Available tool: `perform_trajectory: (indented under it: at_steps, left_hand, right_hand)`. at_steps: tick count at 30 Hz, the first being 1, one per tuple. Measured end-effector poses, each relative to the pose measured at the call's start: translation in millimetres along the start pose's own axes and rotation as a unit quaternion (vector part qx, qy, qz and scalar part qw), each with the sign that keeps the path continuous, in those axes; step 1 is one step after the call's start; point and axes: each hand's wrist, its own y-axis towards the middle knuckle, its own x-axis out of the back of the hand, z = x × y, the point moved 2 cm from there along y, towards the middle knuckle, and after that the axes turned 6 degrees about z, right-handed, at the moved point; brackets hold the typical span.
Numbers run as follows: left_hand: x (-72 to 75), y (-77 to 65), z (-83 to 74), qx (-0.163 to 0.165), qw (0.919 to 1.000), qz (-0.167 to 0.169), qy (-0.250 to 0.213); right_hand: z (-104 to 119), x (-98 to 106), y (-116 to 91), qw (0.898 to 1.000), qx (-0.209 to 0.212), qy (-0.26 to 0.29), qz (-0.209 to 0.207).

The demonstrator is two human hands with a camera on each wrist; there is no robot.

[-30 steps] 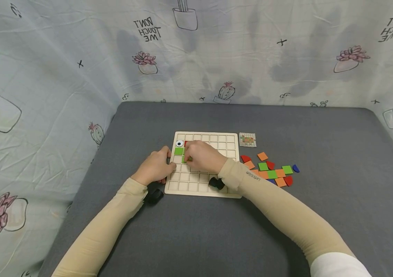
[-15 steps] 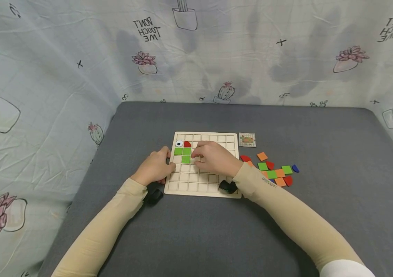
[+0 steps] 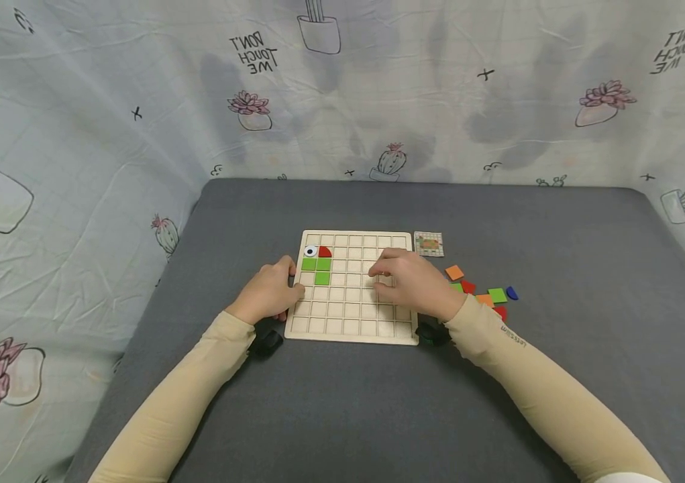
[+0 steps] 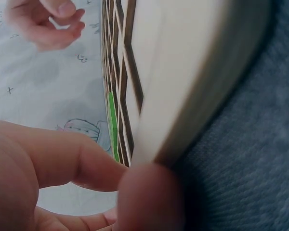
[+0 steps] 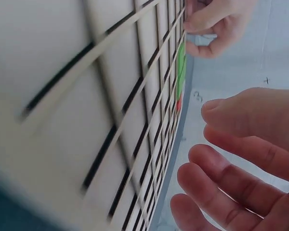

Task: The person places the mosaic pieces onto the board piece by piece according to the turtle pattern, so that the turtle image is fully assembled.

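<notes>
A pale wooden grid board [image 3: 354, 327] lies on the grey table. My left hand [image 3: 266, 290] holds its left edge, with thumb and fingertips right at the rim in the left wrist view. In the board's upper left cells sit a white eye tile [image 3: 310, 251], a red rounded tile [image 3: 325, 253] and several green square tiles [image 3: 322, 278]. Over the right part of the board hovers my right hand [image 3: 417, 282], its fingers loosely bent and apart. The right wrist view shows nothing between that thumb and the fingers.
Right of the board lie loose tiles, among them an orange square [image 3: 454, 272], a green square [image 3: 497, 295] and a blue rounded piece [image 3: 512, 293]; my right hand and forearm hide some. A small pattern card [image 3: 429, 244] lies by the board's upper right corner. Printed cloth [image 3: 342, 100] hangs behind.
My right hand has let go of the lower green tile and moved right across the board, uncovering the red tile and green squares. The left hand keeps its place.
</notes>
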Motion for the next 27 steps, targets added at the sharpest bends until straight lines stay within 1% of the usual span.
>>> perform_trajectory:
  at_steps: [3, 10, 15, 22, 27]
  left_hand:
    - [0.3, -0.1, 1.0, 0.0, 1.0, 0.0, 0.0]
    - [-0.6, 1.6, 2.4, 0.0, 1.0, 0.002, -0.003]
    - [-1.1, 2.3, 3.4, 0.001, 1.0, 0.005, -0.004]
    - [-1.4, 3.5, 3.9, 0.001, 1.0, 0.003, -0.004]
    - [-1.1, 3.4, 3.7, 0.001, 1.0, 0.001, -0.003]
  right_hand:
    - [-6, 5, -11, 1.0, -0.009, -0.014, -0.005]
    - [-22, 15, -33, 0.999, -0.043, -0.024, -0.015]
    - [-35, 18, -42, 0.997, -0.057, -0.041, -0.017]
    - [-46, 22, -50, 0.995, -0.095, -0.044, -0.002]
    - [-51, 23, -53, 0.994, -0.102, -0.047, -0.003]
